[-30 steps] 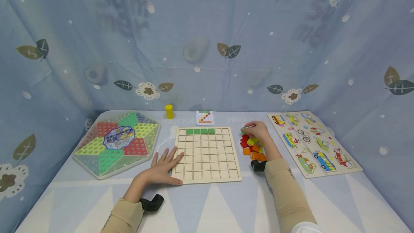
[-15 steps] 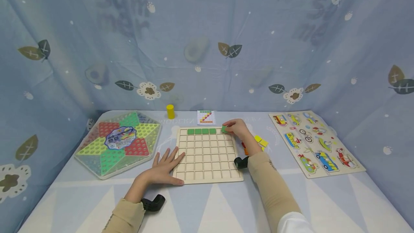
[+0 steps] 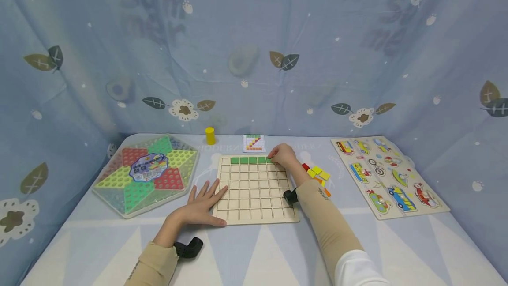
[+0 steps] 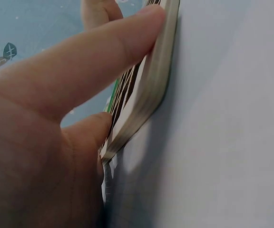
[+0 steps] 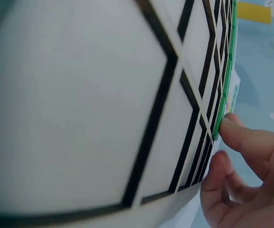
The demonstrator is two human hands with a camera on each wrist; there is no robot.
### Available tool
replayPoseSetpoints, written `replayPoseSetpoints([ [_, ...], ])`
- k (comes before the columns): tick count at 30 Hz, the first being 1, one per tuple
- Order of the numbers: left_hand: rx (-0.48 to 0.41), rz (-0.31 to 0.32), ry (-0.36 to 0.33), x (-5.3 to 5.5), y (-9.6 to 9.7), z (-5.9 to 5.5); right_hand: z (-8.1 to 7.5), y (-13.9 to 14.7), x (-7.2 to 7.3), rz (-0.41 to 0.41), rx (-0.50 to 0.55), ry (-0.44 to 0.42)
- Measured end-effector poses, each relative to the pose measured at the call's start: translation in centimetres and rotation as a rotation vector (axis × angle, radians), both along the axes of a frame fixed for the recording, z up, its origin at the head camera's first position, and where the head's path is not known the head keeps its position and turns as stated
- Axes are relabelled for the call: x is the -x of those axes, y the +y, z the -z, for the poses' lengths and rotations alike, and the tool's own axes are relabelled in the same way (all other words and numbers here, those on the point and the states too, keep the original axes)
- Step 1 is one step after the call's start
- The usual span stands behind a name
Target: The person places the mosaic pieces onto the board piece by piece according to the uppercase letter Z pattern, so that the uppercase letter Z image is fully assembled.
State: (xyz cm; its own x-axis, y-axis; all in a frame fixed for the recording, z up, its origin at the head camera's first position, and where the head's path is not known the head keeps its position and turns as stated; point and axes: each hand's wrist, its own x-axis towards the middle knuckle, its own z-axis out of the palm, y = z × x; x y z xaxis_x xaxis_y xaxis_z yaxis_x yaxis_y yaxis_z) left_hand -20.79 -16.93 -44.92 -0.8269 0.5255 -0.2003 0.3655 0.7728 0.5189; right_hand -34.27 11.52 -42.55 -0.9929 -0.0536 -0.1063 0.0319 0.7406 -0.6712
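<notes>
A wooden grid board [image 3: 255,193] lies in the middle of the table, with a row of green square tiles [image 3: 248,160] along its far side. At the right end of that row, my right hand [image 3: 282,155] pinches a green tile [image 5: 219,118] between thumb and finger, low at the board's surface. In the right wrist view this tile lines up with the rest of the row. My left hand [image 3: 201,208] lies with spread fingers over the board's left edge, thumb at the near left corner; the left wrist view shows a fingertip [image 4: 152,19] on the rim.
Loose yellow, red and orange tiles [image 3: 317,172], partly behind the right forearm, lie right of the board. A pattern card [image 3: 254,144] and yellow cylinder [image 3: 210,136] stand behind it. A hexagonal peg-board box [image 3: 147,175] lies left, a vehicle puzzle [image 3: 386,175] right.
My right hand has carried a green tile from the loose pile leftward to the board's far row and lowered it beside the other green ones. My left hand stays put.
</notes>
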Motion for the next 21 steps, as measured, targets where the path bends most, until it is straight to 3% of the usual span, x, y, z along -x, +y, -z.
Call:
replayPoseSetpoints([
  [4, -0.001, 0.0, -0.005, 0.0, 0.0, -0.1, -0.2, 0.1, -0.4, -0.027, -0.014, 0.024],
  [9, -0.001, 0.005, -0.016, -0.2, -0.1, -0.4, -0.2, 1.8, -0.9, -0.029, 0.114, 0.018],
  [14, -0.01, 0.007, -0.009, -0.2, -0.1, -0.5, -0.1, 4.4, -1.2, 0.033, 0.23, -0.01],
  [21, -0.013, 0.008, -0.006, -0.2, 0.0, -0.6, 0.4, 7.6, -1.7, 0.127, 0.217, -0.052],
])
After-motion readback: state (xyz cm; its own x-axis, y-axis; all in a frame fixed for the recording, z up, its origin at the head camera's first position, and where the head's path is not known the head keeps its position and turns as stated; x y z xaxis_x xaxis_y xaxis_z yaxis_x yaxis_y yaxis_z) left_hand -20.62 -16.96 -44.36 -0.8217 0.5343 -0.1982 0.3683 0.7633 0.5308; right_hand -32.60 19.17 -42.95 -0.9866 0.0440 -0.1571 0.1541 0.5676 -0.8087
